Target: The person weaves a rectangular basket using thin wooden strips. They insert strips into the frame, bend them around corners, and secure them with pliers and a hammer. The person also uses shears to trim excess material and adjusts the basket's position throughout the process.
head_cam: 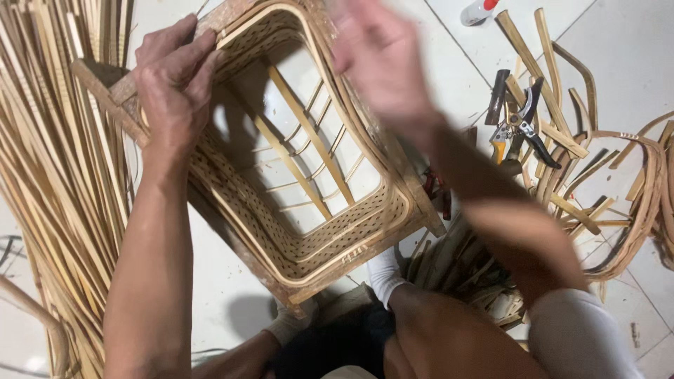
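A square woven bamboo basket (330, 249) sits inside a worn wooden frame (414, 189) on the floor between my legs. Its open bottom shows a few bamboo slats (309, 137). My left hand (172, 84) grips the frame's far left corner, fingers curled over the wood. Blurred by motion, my right hand (382, 60) hovers above the basket's far right rim; whether it holds or touches anything is unclear.
A thick bundle of long bamboo strips (53, 182) lies at the left. Pruning shears (519, 119) and a dark-handled tool (497, 95) lie at the right among bamboo offcuts and curved strips (632, 203). A white bottle with a red cap (479, 10) lies at the top edge.
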